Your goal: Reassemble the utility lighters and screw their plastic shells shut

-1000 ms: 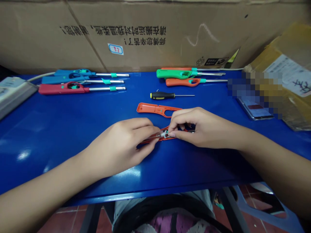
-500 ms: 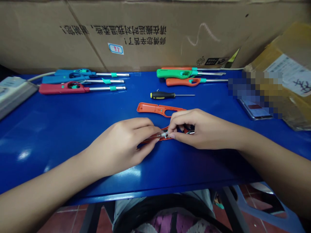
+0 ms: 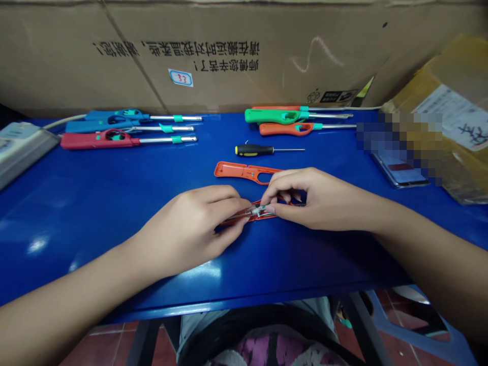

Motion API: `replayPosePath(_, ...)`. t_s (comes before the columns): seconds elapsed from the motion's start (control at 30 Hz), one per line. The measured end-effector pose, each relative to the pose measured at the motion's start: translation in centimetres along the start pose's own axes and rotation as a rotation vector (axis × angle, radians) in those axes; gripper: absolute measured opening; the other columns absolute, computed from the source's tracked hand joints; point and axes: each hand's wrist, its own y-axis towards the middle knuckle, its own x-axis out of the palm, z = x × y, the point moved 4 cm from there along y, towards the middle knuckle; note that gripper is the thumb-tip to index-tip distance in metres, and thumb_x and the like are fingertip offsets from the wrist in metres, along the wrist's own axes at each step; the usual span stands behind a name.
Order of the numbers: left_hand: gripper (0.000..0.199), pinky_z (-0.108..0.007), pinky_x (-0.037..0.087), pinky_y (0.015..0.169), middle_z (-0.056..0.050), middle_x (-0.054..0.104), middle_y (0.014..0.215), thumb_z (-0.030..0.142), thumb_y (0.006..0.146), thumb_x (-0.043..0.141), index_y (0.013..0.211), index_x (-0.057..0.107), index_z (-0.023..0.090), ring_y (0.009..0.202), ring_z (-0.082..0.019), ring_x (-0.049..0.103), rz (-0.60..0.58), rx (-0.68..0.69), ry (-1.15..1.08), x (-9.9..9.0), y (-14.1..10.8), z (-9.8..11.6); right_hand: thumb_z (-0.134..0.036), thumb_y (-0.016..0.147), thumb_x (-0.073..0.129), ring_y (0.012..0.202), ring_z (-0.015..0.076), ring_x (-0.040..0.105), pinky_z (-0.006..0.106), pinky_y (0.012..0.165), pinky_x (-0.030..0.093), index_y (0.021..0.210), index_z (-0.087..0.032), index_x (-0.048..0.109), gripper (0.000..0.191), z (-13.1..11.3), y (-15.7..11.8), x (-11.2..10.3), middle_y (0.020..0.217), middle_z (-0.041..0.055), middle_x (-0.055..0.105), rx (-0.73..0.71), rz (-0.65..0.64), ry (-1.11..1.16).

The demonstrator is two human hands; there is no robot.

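An opened orange long-neck lighter [image 3: 263, 217] lies on the blue table between my hands, its inner parts showing. My left hand [image 3: 202, 223] is closed around its handle end, thumb and fingers pinching a clear fuel tank [image 3: 244, 213] in the half-shell. My right hand [image 3: 305, 198] has its thumb and index finger pressed together at the small whitish valve part [image 3: 260, 209] at the tank's end. Whatever lies between those fingertips is too small to name. The other orange half-shell [image 3: 244, 171] rests just behind, its right end partly covered by my right hand.
A black-and-yellow screwdriver [image 3: 254, 150] lies behind the shell. Blue and red lighters [image 3: 101, 140] are at back left, green and orange ones [image 3: 278, 116] at back right. A power strip [image 3: 23, 147], phone [image 3: 404, 170], taped parcel [image 3: 450, 112] and large cardboard box [image 3: 213, 30] surround the table.
My right fingertips have shifted slightly, with the thumb a little higher and to the right, baring more of the lighter's inner parts. My left hand keeps its place.
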Motion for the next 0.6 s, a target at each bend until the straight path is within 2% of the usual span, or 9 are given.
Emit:
replayPosePath(0.3,0.016,-0.026,0.056,0.074,-0.005,0.073,0.096,0.014,0.095,0.065,0.108,0.073,0.012,0.084,-0.015,0.069,0.078,0.049,0.065,-0.25,0.25,0.36,-0.028,0.09,0.062,0.073,0.0117,0.056,0.027,0.064,0.044,0.093,-0.021,0.074,0.014,0.31,0.16,0.39,0.083,-0.0017,0.064,0.062,-0.044,0.052)
replayPosePath(0.6,0.016,-0.026,0.056,0.074,-0.005,0.072,0.097,0.014,0.095,0.066,0.109,0.073,0.012,0.084,-0.015,0.069,0.083,0.061,0.066,-0.05,0.17,0.49,-0.022,0.089,0.063,0.077,0.0113,0.058,0.027,0.069,0.047,0.092,-0.02,0.072,0.009,0.09,0.28,0.27,0.092,-0.0005,0.068,0.0,-0.014,0.062)
